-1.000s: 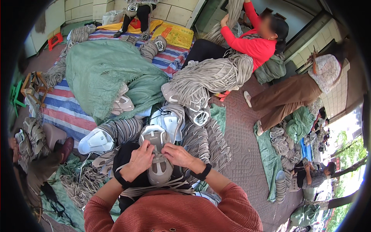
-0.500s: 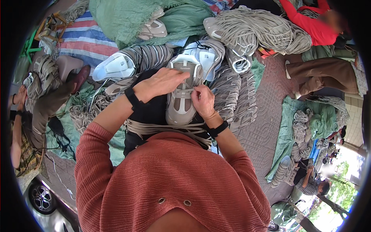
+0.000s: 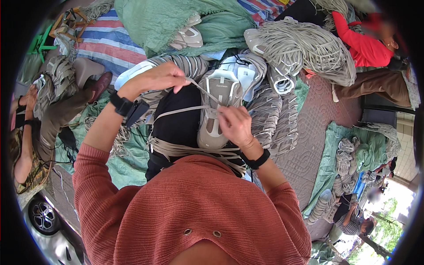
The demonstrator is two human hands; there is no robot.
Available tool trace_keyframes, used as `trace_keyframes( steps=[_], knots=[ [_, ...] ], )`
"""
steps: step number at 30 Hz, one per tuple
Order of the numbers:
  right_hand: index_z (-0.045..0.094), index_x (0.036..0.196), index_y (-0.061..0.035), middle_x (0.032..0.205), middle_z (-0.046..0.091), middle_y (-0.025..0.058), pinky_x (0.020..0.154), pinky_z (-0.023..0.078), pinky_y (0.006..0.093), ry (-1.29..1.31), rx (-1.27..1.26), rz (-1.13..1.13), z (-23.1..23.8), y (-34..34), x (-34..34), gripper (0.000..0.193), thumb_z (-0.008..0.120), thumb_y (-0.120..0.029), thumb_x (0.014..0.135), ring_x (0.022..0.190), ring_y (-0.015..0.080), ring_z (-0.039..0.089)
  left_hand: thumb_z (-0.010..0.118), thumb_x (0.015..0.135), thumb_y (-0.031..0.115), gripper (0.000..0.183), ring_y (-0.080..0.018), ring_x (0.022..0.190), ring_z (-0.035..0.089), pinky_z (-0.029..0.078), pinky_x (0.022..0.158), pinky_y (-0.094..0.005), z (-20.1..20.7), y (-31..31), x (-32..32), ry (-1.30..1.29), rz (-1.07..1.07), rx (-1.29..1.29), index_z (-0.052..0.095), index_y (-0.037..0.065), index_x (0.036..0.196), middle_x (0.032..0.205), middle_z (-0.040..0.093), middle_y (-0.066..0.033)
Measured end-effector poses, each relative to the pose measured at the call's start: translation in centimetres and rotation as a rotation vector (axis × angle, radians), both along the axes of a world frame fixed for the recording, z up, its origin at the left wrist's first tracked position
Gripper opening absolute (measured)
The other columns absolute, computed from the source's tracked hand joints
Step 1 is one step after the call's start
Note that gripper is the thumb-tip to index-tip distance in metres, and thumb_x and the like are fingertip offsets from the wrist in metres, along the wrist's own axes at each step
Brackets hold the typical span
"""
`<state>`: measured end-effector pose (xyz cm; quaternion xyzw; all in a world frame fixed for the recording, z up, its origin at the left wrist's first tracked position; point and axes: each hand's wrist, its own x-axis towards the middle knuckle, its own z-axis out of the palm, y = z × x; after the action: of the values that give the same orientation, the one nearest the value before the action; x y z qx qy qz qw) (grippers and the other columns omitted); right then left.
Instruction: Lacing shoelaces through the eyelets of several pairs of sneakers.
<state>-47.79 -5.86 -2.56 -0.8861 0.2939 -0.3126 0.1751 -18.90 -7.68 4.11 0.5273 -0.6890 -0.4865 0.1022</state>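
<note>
A grey-beige sneaker lies on my lap, its toe toward me and its tongue away. My left hand is raised to the left of the shoe, fingers closed on a flat beige shoelace. The lace runs taut from there down to the eyelets. At the shoe's right side my right hand has its fingers bent together against the lacing; what they pinch is hidden. Another length of lace stretches left from the shoe over my dark trouser leg. Loose beige laces lie across my lap.
Stacked sneakers sit right of my lap, more beyond it. A big heap of laces lies at the far right, near a person in red. Green sacking covers shoes at the back. Another person's hands hold shoes at left.
My left hand has moved from the shoe's tongue up and left, drawing a lace tight. My right hand has shifted slightly down and right. Another lace now stretches across my leg.
</note>
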Motion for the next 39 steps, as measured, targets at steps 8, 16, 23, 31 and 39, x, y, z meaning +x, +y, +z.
trace_keyframes(
  steps=[8, 16, 23, 31, 39],
  knots=[
    [0.063, 0.08, -0.007, 0.07, 0.059, 0.0082, 0.062, 0.045, 0.0368, 0.42, 0.136, 0.298, 0.9, 2.5, 4.0, 0.009, 0.058, -0.014, 0.078, 0.063, 0.0248, 0.06, 0.048, 0.092, 0.029, 0.029, -0.0232, 0.103, 0.049, 0.035, 0.092, -0.0373, 1.1, 4.3, 1.4, 1.398, 0.726, 0.129, 0.058, 0.007, 0.077, 0.113, 0.054, -0.0124],
    [0.068, 0.083, -0.0057, 0.07, 0.061, 0.007, 0.055, 0.044, 0.0258, -0.221, 1.002, 0.588, 9.4, 0.8, -2.0, 0.007, 0.067, -0.008, 0.077, 0.063, 0.0174, 0.059, 0.049, 0.09, 0.015, 0.03, -0.0237, 0.107, 0.051, 0.033, 0.103, -0.0403, -4.3, 9.2, 18.8, 1.842, 0.864, -0.259, 0.053, 0.002, 0.117, 0.118, 0.056, -0.0096],
    [0.056, 0.083, -0.0038, 0.061, 0.033, -0.0029, 0.051, 0.025, 0.0226, -1.443, 1.131, 0.179, 14.2, -4.0, -16.3, 0.011, 0.049, -0.008, 0.09, 0.051, 0.0088, 0.027, 0.038, 0.092, 0.008, 0.04, -0.0282, 0.123, 0.042, 0.028, 0.108, -0.0419, -8.0, 18.8, 35.3, 1.426, 1.569, -0.572, 0.04, -0.006, 0.13, 0.132, 0.046, -0.0159],
    [0.056, 0.1, -0.0049, 0.06, 0.042, -0.0039, 0.051, 0.028, 0.0216, -1.517, 1.043, -0.467, 8.5, -4.8, -39.0, 0.017, 0.049, -0.019, 0.093, 0.051, 0.0071, 0.031, 0.037, 0.094, 0.006, 0.031, -0.0184, 0.085, 0.053, 0.042, 0.072, -0.0276, -9.5, 32.6, 45.9, 0.423, 1.609, -0.645, 0.051, -0.002, 0.12, 0.102, 0.057, -0.0099],
    [0.058, 0.102, -0.0071, 0.061, 0.045, -0.0024, 0.049, 0.031, 0.0237, -1.917, 0.787, -1.248, 2.5, -1.0, -44.6, 0.018, 0.053, -0.02, 0.091, 0.051, 0.0085, 0.034, 0.05, 0.089, 0.02, 0.027, -0.0122, 0.073, 0.058, 0.047, 0.067, -0.0265, -5.6, 15.9, 11.9, 0.133, 1.18, -0.695, 0.06, 0.003, 0.107, 0.096, 0.065, -0.0059]
  ],
)
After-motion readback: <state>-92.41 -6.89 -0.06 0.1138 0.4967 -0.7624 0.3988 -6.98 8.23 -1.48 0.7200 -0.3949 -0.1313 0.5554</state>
